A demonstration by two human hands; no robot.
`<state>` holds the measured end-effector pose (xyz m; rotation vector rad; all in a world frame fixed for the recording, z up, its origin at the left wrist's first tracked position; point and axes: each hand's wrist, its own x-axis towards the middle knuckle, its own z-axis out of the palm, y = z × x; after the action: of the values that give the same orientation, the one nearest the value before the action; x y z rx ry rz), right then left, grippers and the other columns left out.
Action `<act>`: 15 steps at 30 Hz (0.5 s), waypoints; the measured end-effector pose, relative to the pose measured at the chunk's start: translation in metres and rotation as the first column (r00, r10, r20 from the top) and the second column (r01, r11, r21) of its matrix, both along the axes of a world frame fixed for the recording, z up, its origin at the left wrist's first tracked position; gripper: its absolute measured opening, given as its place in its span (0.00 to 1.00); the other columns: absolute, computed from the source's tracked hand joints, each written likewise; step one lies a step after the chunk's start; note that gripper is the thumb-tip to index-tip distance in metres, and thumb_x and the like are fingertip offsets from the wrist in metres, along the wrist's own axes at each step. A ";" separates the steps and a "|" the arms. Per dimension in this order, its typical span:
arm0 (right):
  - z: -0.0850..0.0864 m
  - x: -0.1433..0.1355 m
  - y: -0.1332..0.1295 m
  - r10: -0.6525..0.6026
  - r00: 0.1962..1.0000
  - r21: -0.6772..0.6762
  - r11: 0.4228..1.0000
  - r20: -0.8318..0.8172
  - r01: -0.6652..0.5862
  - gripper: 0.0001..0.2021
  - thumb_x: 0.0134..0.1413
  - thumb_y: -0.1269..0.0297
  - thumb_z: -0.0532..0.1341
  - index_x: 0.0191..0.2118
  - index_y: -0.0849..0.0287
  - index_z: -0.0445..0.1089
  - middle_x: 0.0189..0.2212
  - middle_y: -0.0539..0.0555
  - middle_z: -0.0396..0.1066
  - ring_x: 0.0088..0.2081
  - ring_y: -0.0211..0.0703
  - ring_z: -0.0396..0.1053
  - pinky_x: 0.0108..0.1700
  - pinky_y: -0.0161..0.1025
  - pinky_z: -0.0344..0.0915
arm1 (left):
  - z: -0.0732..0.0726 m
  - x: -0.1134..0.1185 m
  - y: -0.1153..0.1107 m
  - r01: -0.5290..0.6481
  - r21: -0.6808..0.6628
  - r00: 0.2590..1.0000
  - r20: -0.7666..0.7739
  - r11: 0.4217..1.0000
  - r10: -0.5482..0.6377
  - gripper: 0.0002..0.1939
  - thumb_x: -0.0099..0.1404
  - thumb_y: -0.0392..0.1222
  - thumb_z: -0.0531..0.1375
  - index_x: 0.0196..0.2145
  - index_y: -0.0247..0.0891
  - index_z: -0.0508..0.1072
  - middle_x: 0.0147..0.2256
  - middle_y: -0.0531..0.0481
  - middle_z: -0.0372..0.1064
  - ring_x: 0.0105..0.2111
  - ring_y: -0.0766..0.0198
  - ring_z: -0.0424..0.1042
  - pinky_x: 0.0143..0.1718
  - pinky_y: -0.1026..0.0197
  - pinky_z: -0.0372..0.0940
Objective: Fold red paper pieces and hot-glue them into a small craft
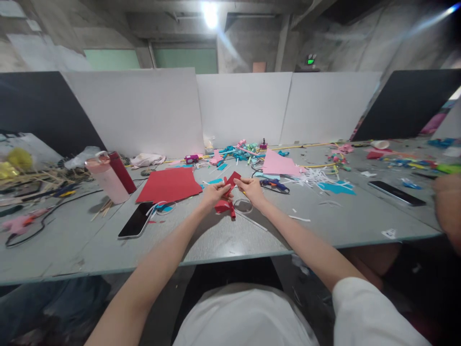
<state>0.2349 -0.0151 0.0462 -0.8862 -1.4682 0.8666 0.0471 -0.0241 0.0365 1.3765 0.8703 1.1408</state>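
A small piece of red paper (234, 179) is held up between my two hands, over the middle of the table. My left hand (217, 193) is closed on its left side, with fingers pinched. From the right, my right hand (251, 189) pinches the same piece by its edge. Under the hands lie more red paper pieces (223, 207), one of them rolled up. A loop of white strip (244, 205) rests beside them. A blue glue gun (275, 185) lies just past my right hand.
A red sheet (169, 184), a phone (136, 221) and a pink bottle (109, 180) stand or lie on the left. A pink sheet (280, 163), white paper shreds (320, 178) and another phone (396, 193) are to the right. A person's arm (448, 206) shows at far right.
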 end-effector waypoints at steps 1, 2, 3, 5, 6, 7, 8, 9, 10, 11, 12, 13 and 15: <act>0.001 0.000 -0.001 0.003 1.000 -0.005 1.000 0.003 -0.003 0.34 0.47 0.29 0.71 0.18 0.56 0.64 0.17 0.47 0.57 0.24 0.36 0.51 0.29 0.40 0.49 | -0.001 0.000 0.000 0.033 -0.034 0.999 -0.007 0.999 -0.034 0.28 0.62 0.63 0.74 0.40 0.33 0.78 0.29 0.43 0.81 0.26 0.58 0.81 0.34 0.57 0.77; 0.001 0.000 -0.001 0.007 1.000 -0.012 1.000 0.004 -0.007 0.34 0.46 0.29 0.71 0.18 0.56 0.64 0.17 0.47 0.57 0.24 0.36 0.50 0.29 0.40 0.49 | -0.002 0.000 0.001 0.068 -0.059 0.998 -0.013 0.996 -0.069 0.28 0.63 0.63 0.74 0.40 0.32 0.78 0.29 0.42 0.81 0.27 0.58 0.82 0.34 0.57 0.77; 0.001 0.000 -0.001 0.011 1.000 -0.017 1.000 0.006 -0.011 0.34 0.45 0.28 0.71 0.19 0.56 0.65 0.18 0.47 0.57 0.24 0.36 0.50 0.29 0.40 0.48 | -0.003 -0.001 0.001 0.102 -0.075 0.994 -0.018 0.992 -0.104 0.28 0.63 0.62 0.74 0.40 0.32 0.78 0.29 0.41 0.81 0.28 0.57 0.82 0.35 0.57 0.77; 0.001 0.000 -0.001 0.014 1.000 -0.028 1.000 0.016 -0.013 0.34 0.44 0.28 0.71 0.19 0.57 0.66 0.18 0.47 0.57 0.24 0.36 0.49 0.29 0.40 0.47 | -0.006 -0.003 0.003 0.160 -0.077 0.986 -0.032 0.984 -0.163 0.28 0.63 0.63 0.74 0.39 0.31 0.78 0.30 0.40 0.81 0.28 0.57 0.82 0.35 0.57 0.77; 0.001 0.000 -0.001 0.012 1.000 -0.034 0.999 0.018 -0.012 0.34 0.44 0.28 0.72 0.19 0.57 0.66 0.17 0.46 0.56 0.24 0.36 0.49 0.29 0.40 0.47 | -0.007 -0.004 0.004 0.181 -0.067 0.982 -0.043 0.981 -0.184 0.28 0.62 0.63 0.74 0.39 0.31 0.78 0.30 0.41 0.81 0.28 0.58 0.82 0.35 0.57 0.77; 0.000 0.000 0.000 0.014 1.000 -0.039 0.999 0.018 -0.013 0.34 0.44 0.28 0.72 0.19 0.57 0.65 0.17 0.46 0.56 0.24 0.36 0.49 0.28 0.40 0.46 | -0.007 -0.006 0.005 0.197 -0.055 0.978 -0.056 0.979 -0.200 0.28 0.62 0.63 0.74 0.38 0.31 0.78 0.29 0.41 0.81 0.27 0.59 0.81 0.35 0.57 0.77; -0.001 0.000 0.001 0.017 1.000 -0.041 0.999 0.014 -0.017 0.34 0.44 0.29 0.72 0.19 0.57 0.65 0.17 0.46 0.56 0.24 0.35 0.48 0.28 0.40 0.46 | -0.007 -0.007 0.006 0.209 -0.039 0.975 -0.068 0.977 -0.212 0.29 0.61 0.63 0.75 0.37 0.31 0.77 0.29 0.42 0.80 0.26 0.60 0.80 0.34 0.58 0.77; -0.001 0.000 0.002 0.023 1.000 -0.037 0.999 0.008 -0.023 0.34 0.45 0.30 0.72 0.19 0.57 0.65 0.17 0.46 0.56 0.24 0.35 0.48 0.28 0.40 0.46 | -0.007 -0.008 0.007 0.220 -0.022 0.972 -0.081 0.975 -0.221 0.29 0.61 0.64 0.75 0.36 0.31 0.77 0.29 0.43 0.80 0.25 0.61 0.79 0.34 0.59 0.76; -0.002 0.000 0.002 0.032 0.999 -0.029 0.999 0.004 -0.031 0.33 0.47 0.31 0.72 0.19 0.57 0.65 0.17 0.46 0.56 0.24 0.35 0.48 0.29 0.40 0.46 | -0.007 -0.009 0.008 0.228 -0.005 0.969 -0.092 0.974 -0.228 0.30 0.60 0.65 0.74 0.36 0.31 0.77 0.28 0.43 0.80 0.25 0.62 0.79 0.33 0.59 0.76; -0.003 0.000 0.003 0.038 0.999 -0.017 0.999 -0.002 -0.038 0.33 0.49 0.32 0.71 0.19 0.57 0.65 0.17 0.46 0.56 0.24 0.35 0.49 0.29 0.40 0.46 | -0.006 -0.010 0.008 0.233 0.008 0.968 -0.098 0.972 -0.231 0.31 0.60 0.66 0.74 0.35 0.31 0.77 0.28 0.43 0.80 0.25 0.62 0.79 0.33 0.60 0.76; -0.004 0.000 0.005 0.042 0.999 -0.006 0.999 -0.009 -0.042 0.32 0.50 0.33 0.71 0.19 0.57 0.65 0.18 0.46 0.56 0.24 0.35 0.49 0.29 0.40 0.46 | -0.006 -0.010 0.008 0.236 0.014 0.967 -0.102 0.972 -0.234 0.31 0.59 0.66 0.74 0.35 0.31 0.77 0.28 0.43 0.80 0.25 0.62 0.79 0.33 0.60 0.75; -0.005 0.000 0.006 0.041 0.999 0.002 0.999 -0.022 -0.041 0.32 0.52 0.33 0.70 0.19 0.57 0.65 0.18 0.47 0.57 0.24 0.35 0.50 0.29 0.40 0.46 | -0.005 -0.010 0.008 0.235 0.013 0.967 -0.104 0.972 -0.232 0.32 0.58 0.67 0.74 0.35 0.31 0.77 0.28 0.43 0.80 0.25 0.62 0.78 0.33 0.60 0.75; -0.005 0.001 0.007 0.029 0.998 0.003 1.000 -0.056 -0.029 0.32 0.53 0.33 0.69 0.19 0.57 0.65 0.18 0.47 0.58 0.23 0.36 0.50 0.29 0.40 0.47 | -0.005 -0.009 0.008 0.223 0.005 0.971 -0.093 0.975 -0.221 0.32 0.57 0.67 0.75 0.36 0.32 0.77 0.28 0.44 0.79 0.24 0.62 0.78 0.32 0.59 0.75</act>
<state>0.2357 -0.0078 0.0409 -0.8338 -1.4367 0.9041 0.0384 -0.0164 0.0312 1.5081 0.7518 0.9200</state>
